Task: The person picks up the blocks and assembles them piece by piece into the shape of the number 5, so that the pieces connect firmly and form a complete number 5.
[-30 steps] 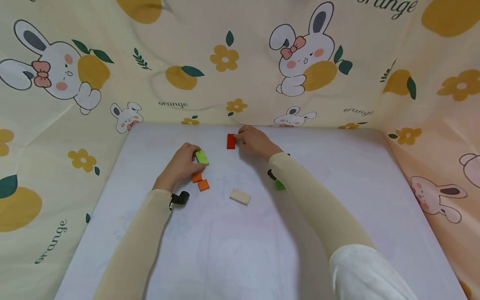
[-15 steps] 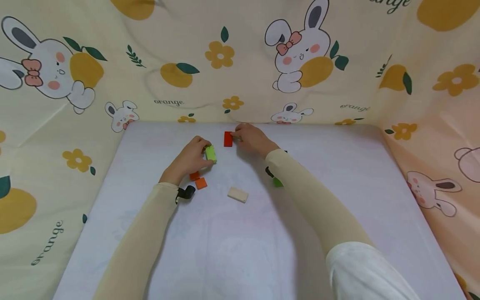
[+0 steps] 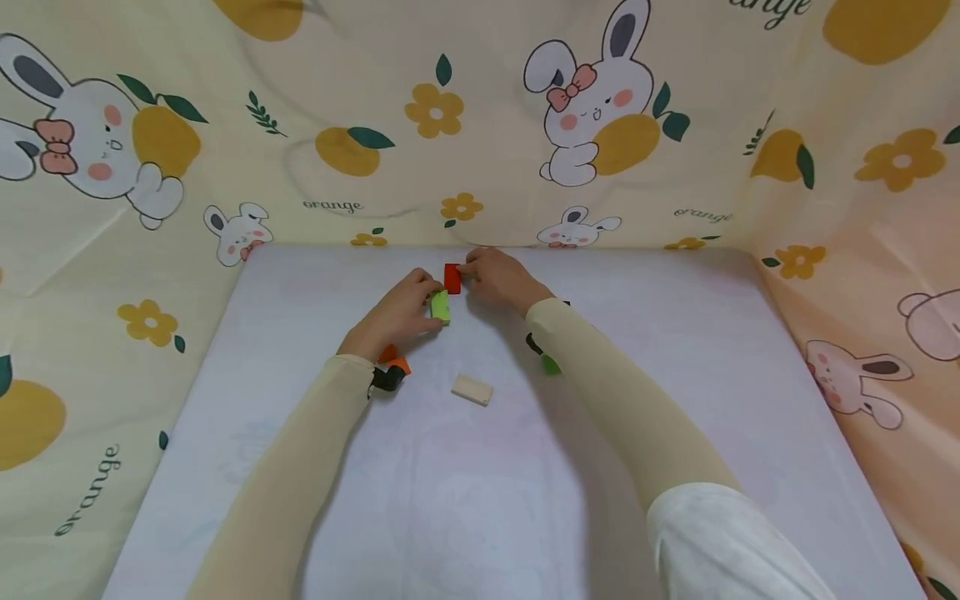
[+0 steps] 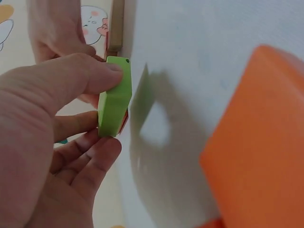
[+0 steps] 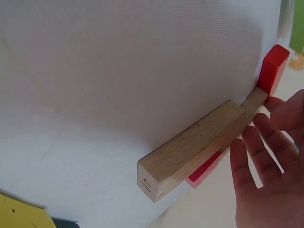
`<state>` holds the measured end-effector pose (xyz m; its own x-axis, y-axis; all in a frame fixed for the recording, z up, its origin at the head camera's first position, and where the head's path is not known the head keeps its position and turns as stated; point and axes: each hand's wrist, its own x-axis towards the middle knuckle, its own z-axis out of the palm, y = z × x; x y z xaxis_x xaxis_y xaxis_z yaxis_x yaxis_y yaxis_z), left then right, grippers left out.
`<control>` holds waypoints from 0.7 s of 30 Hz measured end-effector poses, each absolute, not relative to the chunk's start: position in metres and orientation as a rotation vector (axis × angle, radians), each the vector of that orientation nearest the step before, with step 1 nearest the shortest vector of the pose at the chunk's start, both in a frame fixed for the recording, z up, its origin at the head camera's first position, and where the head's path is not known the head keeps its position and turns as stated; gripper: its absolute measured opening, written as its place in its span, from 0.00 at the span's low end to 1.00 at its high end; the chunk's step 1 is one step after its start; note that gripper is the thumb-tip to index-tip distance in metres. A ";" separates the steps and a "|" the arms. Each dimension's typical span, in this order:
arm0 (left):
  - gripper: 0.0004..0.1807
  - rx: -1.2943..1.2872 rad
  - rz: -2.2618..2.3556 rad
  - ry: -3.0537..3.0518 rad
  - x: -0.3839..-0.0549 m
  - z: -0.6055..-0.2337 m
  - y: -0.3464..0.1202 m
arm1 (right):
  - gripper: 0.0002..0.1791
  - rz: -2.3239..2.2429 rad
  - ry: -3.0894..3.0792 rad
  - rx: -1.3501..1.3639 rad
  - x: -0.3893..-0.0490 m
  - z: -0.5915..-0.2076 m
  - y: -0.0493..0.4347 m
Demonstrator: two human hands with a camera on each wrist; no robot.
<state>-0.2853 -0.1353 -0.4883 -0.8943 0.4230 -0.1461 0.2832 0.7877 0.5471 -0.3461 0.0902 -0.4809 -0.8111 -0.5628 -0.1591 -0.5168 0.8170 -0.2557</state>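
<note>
In the head view my left hand (image 3: 396, 310) pinches a light green block (image 3: 441, 308) between thumb and fingers. The left wrist view has this block (image 4: 113, 102) close over the white table, its shadow beside it. A red block (image 3: 452, 278) lies just beyond it near the table's back edge. My right hand (image 3: 501, 279) has its fingertips at the red block's right side. In the right wrist view, loosely extended fingers (image 5: 259, 152) lie alongside a wooden bar (image 5: 190, 145) and a second wooden piece (image 5: 256, 99), with the red block (image 5: 274, 69) at its end.
Two orange blocks, one (image 3: 387, 353) partly behind my left wrist, sit nearer me. A pale wooden plank (image 3: 472, 389) lies mid-table. A green block (image 3: 551, 365) shows beside the right sleeve. The right wrist view also has a yellow piece (image 5: 23, 213). Patterned cloth (image 3: 480, 125) walls the table.
My left hand has carried the light green block rightward, right up to the red block. My right hand stays at the red block. The head view has shifted slightly.
</note>
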 end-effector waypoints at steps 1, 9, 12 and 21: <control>0.36 0.553 0.769 2.717 -0.287 -0.489 -0.134 | 0.26 -0.299 2.775 -0.843 -0.346 -0.481 0.090; 0.33 0.643 0.743 2.712 -0.293 -0.490 -0.128 | 0.27 -0.308 2.778 -0.840 -0.346 -0.481 0.089; 0.32 0.673 0.736 2.712 -0.294 -0.490 -0.126 | 0.27 -0.311 2.784 -0.839 -0.346 -0.481 0.089; 0.31 0.701 0.735 2.699 -0.296 -0.492 -0.122 | 0.25 -0.301 2.790 -0.893 -0.345 -0.482 0.090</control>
